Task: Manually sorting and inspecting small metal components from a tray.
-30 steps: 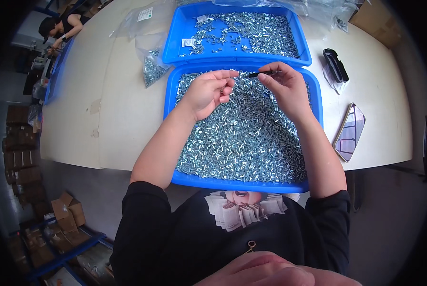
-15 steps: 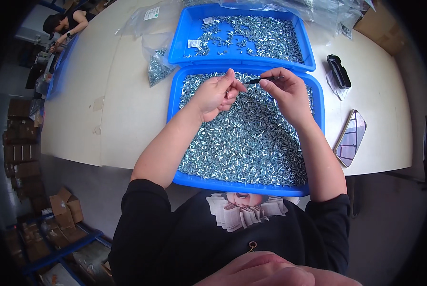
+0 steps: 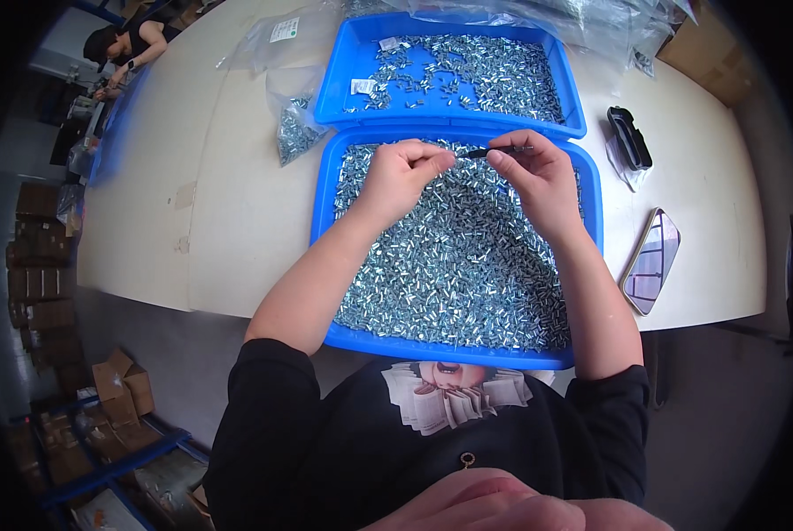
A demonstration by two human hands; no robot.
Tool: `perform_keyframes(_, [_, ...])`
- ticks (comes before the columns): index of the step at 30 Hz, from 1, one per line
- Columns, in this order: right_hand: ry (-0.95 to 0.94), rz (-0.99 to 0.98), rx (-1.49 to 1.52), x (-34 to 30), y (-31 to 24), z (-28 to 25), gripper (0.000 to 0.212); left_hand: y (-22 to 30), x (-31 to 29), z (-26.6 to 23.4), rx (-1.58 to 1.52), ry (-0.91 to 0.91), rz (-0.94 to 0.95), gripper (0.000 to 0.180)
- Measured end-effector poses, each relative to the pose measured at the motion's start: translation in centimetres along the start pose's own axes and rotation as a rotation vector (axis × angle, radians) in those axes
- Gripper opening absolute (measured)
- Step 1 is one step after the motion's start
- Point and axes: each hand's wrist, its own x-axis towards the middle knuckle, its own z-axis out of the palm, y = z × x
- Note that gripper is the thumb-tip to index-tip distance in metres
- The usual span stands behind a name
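Observation:
Both my hands hover over the far part of a blue plastic tray [image 3: 328, 190] heaped with small silvery metal cylinders [image 3: 449, 265]. In my right hand [image 3: 542, 181] a thin black pen-like tool [image 3: 477, 153] is pinched between thumb and fingers, its tip pointing left. My left hand [image 3: 401, 181] has thumb and forefinger pressed together right by that tip. Whatever the left fingers hold is too small to make out, and its other fingers are curled out of sight.
Behind stands a second blue tray [image 3: 348, 62] with more cylinders and small white packets. A clear bag [image 3: 297, 133] of cylinders lies to its left. On the right are a black case [image 3: 629, 139] and a phone [image 3: 651, 261]. A co-worker [image 3: 135, 44] is at the far left.
My left hand has turned over: its thumb, raised before, now presses on the forefinger near the tool's tip. My right hand stays nearly in place with the tool.

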Motion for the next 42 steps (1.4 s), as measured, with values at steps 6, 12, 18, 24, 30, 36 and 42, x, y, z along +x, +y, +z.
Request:
perform_keyframes(6, [-0.042, -0.039, -0.029, -0.2, 0.0, 0.1, 0.018, 1.0, -0.6, -0.1, 0.616, 0.098, 0.466, 0.021])
perform_keyframes(12, [-0.111, -0.159, -0.230, -0.6, -0.4, 0.9, 0.015, 0.8, -1.0, -0.1, 0.783, 0.119, 0.576, 0.026])
perform_keyframes(18, [-0.176, -0.349, -0.481, -1.0, -1.3, 1.2, 0.013, 0.6, -1.4, -0.1, 0.951, 0.051, 0.673, 0.018])
perform_keyframes(24, [-0.108, -0.183, -0.423, -0.9, -1.5, 0.8, 0.012, 0.8, -1.3, 0.5, 0.949, 0.044, 0.658, 0.016])
perform_keyframes(30, [-0.095, -0.118, -0.437, -0.2, -0.5, 1.3, 0.014, -0.5, -1.1, -0.4, 0.931, 0.050, 0.680, 0.015])
perform_keyframes(36, [-0.076, -0.014, -0.343, -0.5, 1.3, -0.2, 0.013, -1.0, -0.5, 0.5, 1.007, 0.003, 0.606, 0.013])
perform_keyframes(42, [-0.163, 0.024, -0.357, -0.3, 1.8, -0.3, 0.024, -1.3, -1.0, 0.4, 0.957, 0.005, 0.557, 0.022])
